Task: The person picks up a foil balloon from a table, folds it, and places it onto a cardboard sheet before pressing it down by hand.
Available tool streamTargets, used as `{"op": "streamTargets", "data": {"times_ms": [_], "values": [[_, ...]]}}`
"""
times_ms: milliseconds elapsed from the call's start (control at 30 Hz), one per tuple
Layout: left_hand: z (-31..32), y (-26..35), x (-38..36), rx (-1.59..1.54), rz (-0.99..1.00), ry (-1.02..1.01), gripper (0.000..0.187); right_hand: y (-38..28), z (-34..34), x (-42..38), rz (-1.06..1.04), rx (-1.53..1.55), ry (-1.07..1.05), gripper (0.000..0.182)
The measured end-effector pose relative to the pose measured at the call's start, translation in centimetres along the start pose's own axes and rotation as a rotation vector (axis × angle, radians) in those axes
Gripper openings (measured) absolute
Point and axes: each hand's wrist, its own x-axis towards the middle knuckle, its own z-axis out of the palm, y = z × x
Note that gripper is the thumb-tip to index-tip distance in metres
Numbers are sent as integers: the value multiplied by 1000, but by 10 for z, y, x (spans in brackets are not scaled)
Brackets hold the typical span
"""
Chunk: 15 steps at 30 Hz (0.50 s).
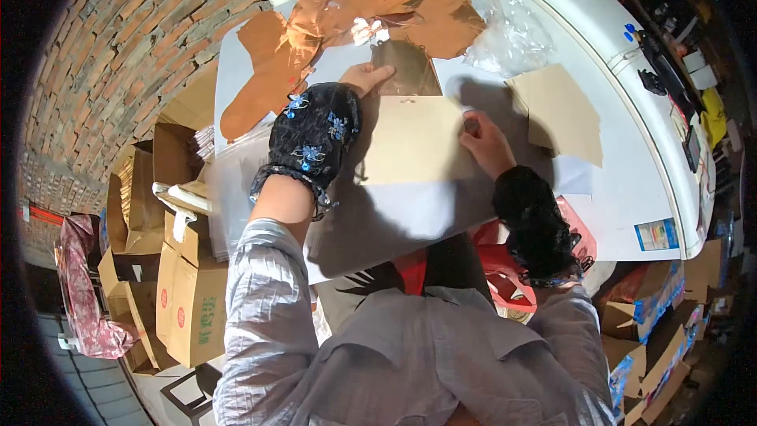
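Observation:
A cream card (410, 142) with a small hang hole near its top edge lies flat on the white tabletop (371, 221) in front of me. Beyond its top edge is a clear, brownish-looking plastic sheet (412, 71). My left hand (367, 79) rests at the left side of this sheet, just above the card's upper left corner, thumb stretched out; its other fingers are partly hidden. At the card's right edge, my right hand (487, 143) is closed in a pinch around a small dark thing that I cannot make out. Dark lace sleeve covers are on both forearms.
Orange-brown sheets (430, 12) spread across the table's back, beside a crumpled clear plastic bag (511, 35). Another cream sheet (564, 114) lies at right. Cardboard boxes (193, 300) stand at left, near a brick wall (126, 39). A white appliance (615, 79) borders the right side.

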Motion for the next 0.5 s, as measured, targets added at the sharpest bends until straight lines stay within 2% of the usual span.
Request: {"op": "streamTargets", "data": {"times_ms": [33, 133, 233, 333, 433, 500], "values": [[0, -16, 14, -27, 5, -15, 41, -10, -1, -3, 6, -101, 22, 34], [0, -13, 11, -60, -14, -36, 38, 9, 10, 3, -246, -376, 162, 34], [2, 1, 0, -73, -43, -22, 33, -10, 16, -5, -252, -496, 241, 32], [-3, 5, 0, -14, -105, -50, 29, -14, 20, -6, -357, -658, 315, 31], [-5, 4, 2, 7, -125, -74, 31, -26, 25, -5, -650, -611, 316, 37], [-5, 1, 3, -8, -125, -73, 32, -32, 36, -2, -738, -566, 246, 41]]}}
